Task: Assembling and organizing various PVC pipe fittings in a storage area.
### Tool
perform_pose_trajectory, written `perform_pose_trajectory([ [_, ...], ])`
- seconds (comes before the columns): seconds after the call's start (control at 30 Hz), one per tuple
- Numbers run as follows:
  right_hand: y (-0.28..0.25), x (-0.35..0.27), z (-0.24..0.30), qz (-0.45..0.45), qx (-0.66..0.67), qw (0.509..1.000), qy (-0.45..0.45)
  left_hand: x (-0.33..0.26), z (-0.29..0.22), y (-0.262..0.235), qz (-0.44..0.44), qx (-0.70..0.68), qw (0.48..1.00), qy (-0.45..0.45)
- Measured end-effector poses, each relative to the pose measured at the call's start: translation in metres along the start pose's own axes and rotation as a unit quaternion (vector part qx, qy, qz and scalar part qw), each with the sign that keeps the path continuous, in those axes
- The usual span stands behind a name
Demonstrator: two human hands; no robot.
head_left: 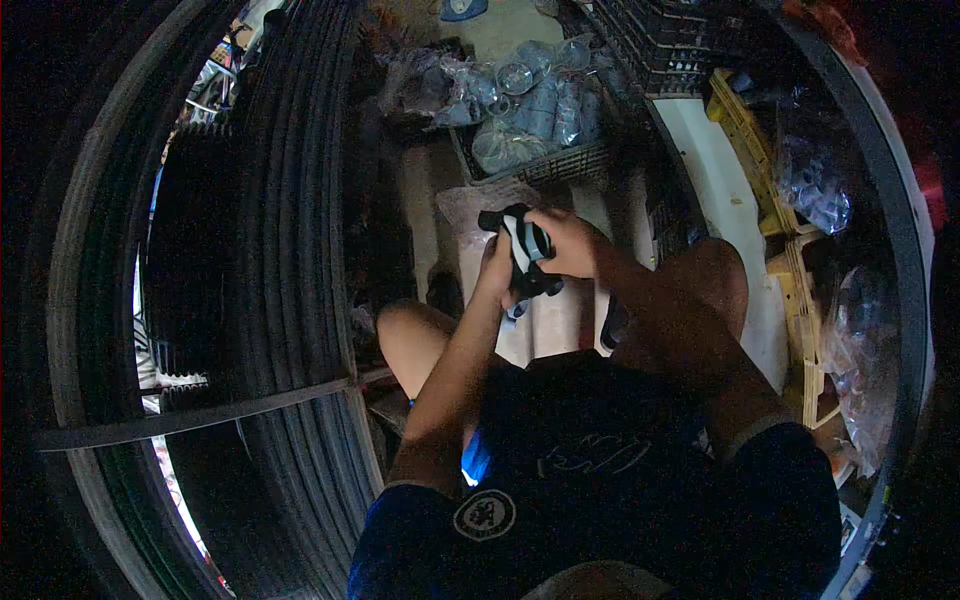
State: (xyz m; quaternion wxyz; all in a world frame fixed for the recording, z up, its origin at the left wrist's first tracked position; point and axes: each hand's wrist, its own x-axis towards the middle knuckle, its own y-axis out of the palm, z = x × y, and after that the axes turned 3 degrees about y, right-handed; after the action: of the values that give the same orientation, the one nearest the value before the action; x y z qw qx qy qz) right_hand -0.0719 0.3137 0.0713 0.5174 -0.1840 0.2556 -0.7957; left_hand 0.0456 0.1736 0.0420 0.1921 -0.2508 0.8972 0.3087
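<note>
Out in front of my knees, both my hands are closed on a black plastic piece with stubby ends point(519, 243). A white band and a pale grey-blue band cross it; its exact kind does not show, though it resembles a pipe fitting. My left hand point(494, 272) grips its left side from below. From the right, my right hand point(568, 245) holds it near the pale band, with the fingers partly hidden behind it. A crumpled clear plastic bag point(462, 208) lies just beyond my hands. Under them, a small blue-and-white item point(516, 311) shows in part.
Beyond stands a dark crate point(556, 170) heaped with plastic bags of grey parts point(540, 110). Long black pipes or tubes point(300, 200) line my left, crossed by a metal bar point(220, 412). Black crates point(670, 50), yellow crates point(745, 150) and bagged parts point(815, 180) stand at right.
</note>
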Motion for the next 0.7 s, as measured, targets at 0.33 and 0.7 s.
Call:
perform_pose_trajectory([
  [0.33,0.021,-0.001,0.002,-0.04,0.154,0.976,0.149,0.0,0.024,-0.001,0.009,-0.096,0.99,0.1],
  [0.7,0.021,-0.001,0.011,0.033,0.539,0.815,0.211,-0.002,-0.006,0.012,-0.054,-0.137,0.975,0.167],
])
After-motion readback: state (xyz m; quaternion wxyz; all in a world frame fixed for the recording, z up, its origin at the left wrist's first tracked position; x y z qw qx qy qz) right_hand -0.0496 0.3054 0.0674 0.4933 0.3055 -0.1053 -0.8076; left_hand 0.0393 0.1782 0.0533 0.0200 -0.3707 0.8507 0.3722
